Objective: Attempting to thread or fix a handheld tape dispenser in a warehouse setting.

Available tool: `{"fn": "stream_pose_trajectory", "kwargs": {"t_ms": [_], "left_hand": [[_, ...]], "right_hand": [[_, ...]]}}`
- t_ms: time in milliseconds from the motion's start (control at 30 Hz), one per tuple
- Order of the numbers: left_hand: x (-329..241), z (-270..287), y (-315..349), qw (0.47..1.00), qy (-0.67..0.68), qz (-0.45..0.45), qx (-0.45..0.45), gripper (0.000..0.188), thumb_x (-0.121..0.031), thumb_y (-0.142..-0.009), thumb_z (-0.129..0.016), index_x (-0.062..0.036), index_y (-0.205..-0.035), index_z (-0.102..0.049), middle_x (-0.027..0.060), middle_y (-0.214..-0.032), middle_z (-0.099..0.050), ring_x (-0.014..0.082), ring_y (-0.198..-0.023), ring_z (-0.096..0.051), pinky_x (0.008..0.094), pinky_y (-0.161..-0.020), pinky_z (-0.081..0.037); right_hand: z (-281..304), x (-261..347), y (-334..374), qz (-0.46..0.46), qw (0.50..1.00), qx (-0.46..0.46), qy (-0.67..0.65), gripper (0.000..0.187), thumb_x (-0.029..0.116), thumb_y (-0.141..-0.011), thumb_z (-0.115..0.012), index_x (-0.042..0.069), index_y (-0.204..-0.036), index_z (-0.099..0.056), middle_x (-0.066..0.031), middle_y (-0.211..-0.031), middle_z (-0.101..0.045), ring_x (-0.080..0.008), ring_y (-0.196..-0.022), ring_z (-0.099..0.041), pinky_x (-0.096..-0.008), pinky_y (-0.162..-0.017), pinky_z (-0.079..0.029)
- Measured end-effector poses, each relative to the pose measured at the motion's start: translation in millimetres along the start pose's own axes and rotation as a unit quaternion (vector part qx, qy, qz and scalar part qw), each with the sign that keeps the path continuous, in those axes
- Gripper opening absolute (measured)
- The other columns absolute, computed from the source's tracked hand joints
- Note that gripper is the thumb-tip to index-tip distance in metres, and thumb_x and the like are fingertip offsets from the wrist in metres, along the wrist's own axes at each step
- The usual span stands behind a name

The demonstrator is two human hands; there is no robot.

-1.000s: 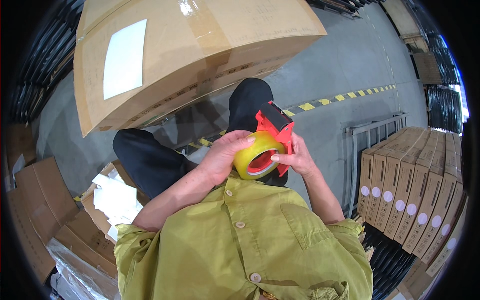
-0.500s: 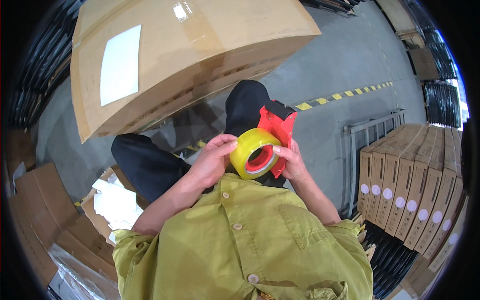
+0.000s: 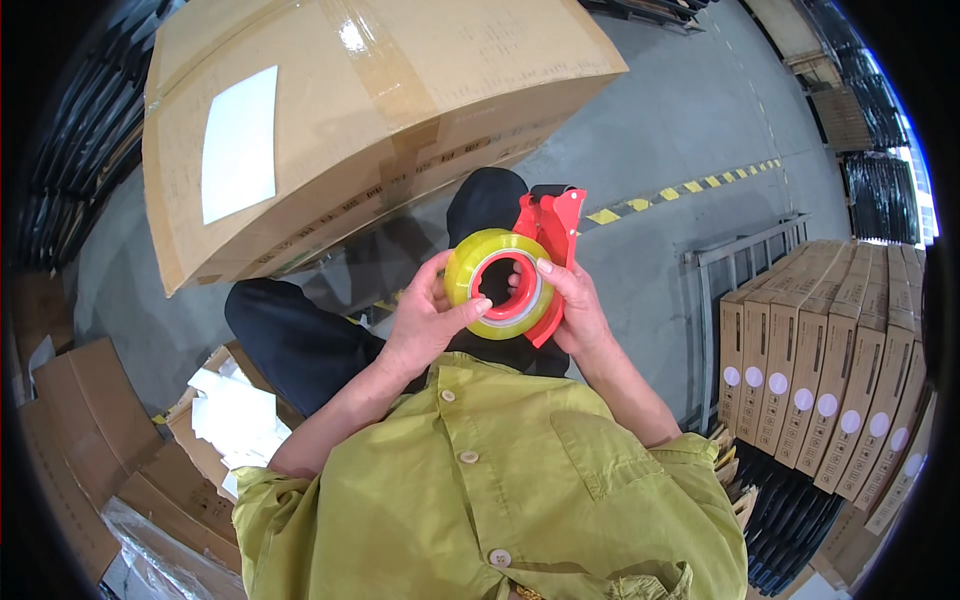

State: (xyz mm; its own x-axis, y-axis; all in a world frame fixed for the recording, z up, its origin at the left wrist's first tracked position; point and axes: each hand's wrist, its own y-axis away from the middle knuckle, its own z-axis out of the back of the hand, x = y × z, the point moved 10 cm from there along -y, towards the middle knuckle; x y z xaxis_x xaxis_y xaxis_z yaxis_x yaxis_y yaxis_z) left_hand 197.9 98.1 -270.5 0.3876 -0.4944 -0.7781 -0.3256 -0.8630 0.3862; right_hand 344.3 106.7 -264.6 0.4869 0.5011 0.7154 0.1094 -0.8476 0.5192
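A roll of yellow packing tape [image 3: 463, 262] sits on the red hub of a red tape dispenser [image 3: 562, 225], held up over my lap. My left hand [image 3: 428, 318] grips the roll from its left side, the thumb on the hub's lower rim and the fingers behind. On the other side my right hand [image 3: 580, 310] is wrapped round the dispenser and roll, thumb lying on the roll's right rim. A black part tops the dispenser at its far end. The backs of both hands' fingers are partly hidden by the roll.
A large taped carton [image 3: 330, 130] with a white sheet [image 3: 240, 145] on top stands ahead. At left, an open box [image 3: 195, 430] holds white papers [image 3: 235, 415]. Flat cartons [image 3: 800, 370] stand in a row at right beside a metal rack [image 3: 745, 245]. Yellow-black tape [image 3: 680, 190] marks the floor.
The roll has turned to face me more, showing more of its hub opening. My left thumb has moved from the roll's outer edge onto the hub. The dispenser has tilted slightly and shifted left.
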Motion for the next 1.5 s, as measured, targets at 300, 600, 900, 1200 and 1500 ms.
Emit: {"fn": "stream_pose_trajectory", "kwargs": {"t_ms": [300,600,900,1200,1500], "left_hand": [[-26,4,-4,0.995,-0.094,0.007,0.010,0.059,-0.007,-0.076,-0.070,0.0005,-0.128,-0.041,0.0090,-0.109,-0.059,0.0119,-0.097,-0.057,0.0262,-0.087,-0.046],[-56,-18,5,0.943,-0.319,-0.085,0.044,0.059,-0.004,-0.072,-0.071,-0.0020,-0.125,-0.047,0.0075,-0.110,-0.059,0.0130,-0.101,-0.055,0.0281,-0.090,-0.044],[-26,-8,0,0.957,-0.275,-0.074,0.055,0.058,-0.001,-0.072,-0.068,-0.0033,-0.126,-0.046,0.0073,-0.111,-0.058,0.0123,-0.102,-0.054,0.0278,-0.091,-0.043],[-33,-27,-7,0.915,-0.382,-0.124,0.037,0.054,-0.011,-0.068,-0.070,-0.0061,-0.118,-0.050,0.0140,-0.105,-0.059,0.0276,-0.097,-0.059,0.0338,-0.082,-0.047],[-23,-14,-10,0.951,-0.295,-0.034,0.084,0.053,-0.014,-0.072,-0.074,-0.0036,-0.118,-0.049,0.0068,-0.108,-0.058,0.0145,-0.100,-0.055,0.0294,-0.087,-0.044]], "right_hand": [[-10,-1,10,-0.020,0.995,0.059,0.075,0.045,0.014,-0.081,-0.065,-0.002,-0.119,-0.047,-0.0080,-0.106,-0.059,-0.0163,-0.097,-0.057,-0.0312,-0.087,-0.046],[12,-14,18,-0.032,0.982,0.075,0.169,0.030,0.011,-0.085,-0.061,0.002,-0.113,-0.056,-0.0069,-0.107,-0.062,-0.0154,-0.098,-0.059,-0.0304,-0.085,-0.047],[33,-7,22,-0.033,0.940,0.061,0.333,0.029,0.015,-0.084,-0.064,0.001,-0.109,-0.059,-0.0050,-0.099,-0.063,-0.0114,-0.088,-0.059,-0.0268,-0.078,-0.048],[-81,86,51,0.366,0.628,0.101,0.679,0.062,0.008,-0.065,-0.072,0.004,-0.122,-0.048,-0.0164,-0.111,-0.057,-0.0315,-0.107,-0.054,-0.0382,-0.090,-0.044],[-49,25,-6,0.199,0.757,0.128,0.609,0.057,-0.003,-0.064,-0.066,0.007,-0.118,-0.049,-0.0133,-0.104,-0.055,-0.0290,-0.097,-0.054,-0.0348,-0.086,-0.044]]}}
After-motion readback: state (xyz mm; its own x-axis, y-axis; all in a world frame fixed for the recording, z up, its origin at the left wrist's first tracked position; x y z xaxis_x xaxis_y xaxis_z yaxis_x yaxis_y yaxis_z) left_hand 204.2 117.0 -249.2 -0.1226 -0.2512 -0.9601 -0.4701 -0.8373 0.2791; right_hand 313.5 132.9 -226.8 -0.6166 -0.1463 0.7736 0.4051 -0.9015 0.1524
